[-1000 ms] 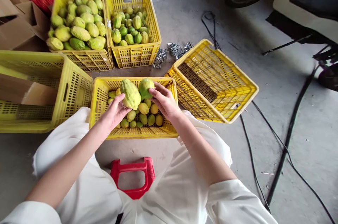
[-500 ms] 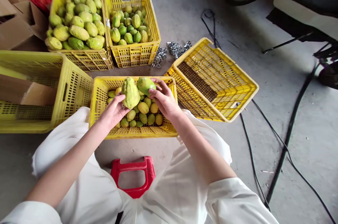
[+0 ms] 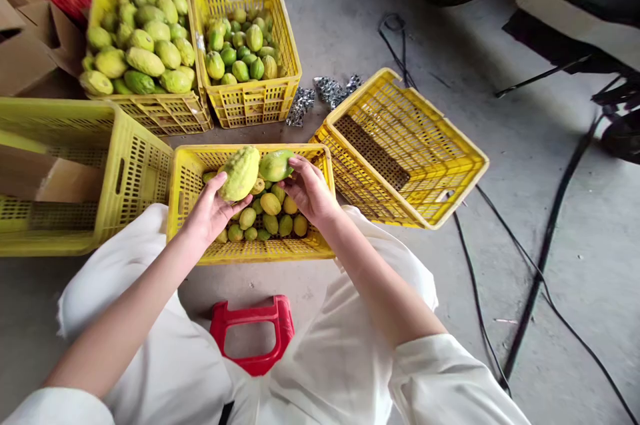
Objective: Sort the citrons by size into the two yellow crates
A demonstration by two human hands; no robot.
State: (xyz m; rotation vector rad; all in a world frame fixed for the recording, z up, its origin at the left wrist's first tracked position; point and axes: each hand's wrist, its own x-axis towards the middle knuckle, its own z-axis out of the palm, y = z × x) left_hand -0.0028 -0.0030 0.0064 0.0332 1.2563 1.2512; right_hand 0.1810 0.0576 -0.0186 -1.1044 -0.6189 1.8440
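My left hand (image 3: 207,210) is closed round a large, bumpy yellow-green citrus fruit (image 3: 241,173), thumb on its left side and fingers beneath. A smoother green citrus fruit (image 3: 276,165) is gripped in my right hand (image 3: 311,190), its right end between thumb and fingers. Both fruits are held side by side above a yellow plastic crate (image 3: 250,251) between my knees. Inside that crate lie several smaller yellow-green fruits (image 3: 271,204), partly hidden by my hands and the held fruits.
Behind stand two yellow crates, one heaped with large fruits (image 3: 145,61), one with smaller fruits (image 3: 241,71). A tilted yellow crate (image 3: 440,165) is at right; another crate (image 3: 143,155) with cardboard inside is at left. A red stool (image 3: 253,366), black cables (image 3: 543,251) and a vehicle (image 3: 535,5) are around me.
The large fruit in my left hand has tipped over, its top leaning right. The green fruit has turned slightly in my right hand, whose fingers have shifted on it.
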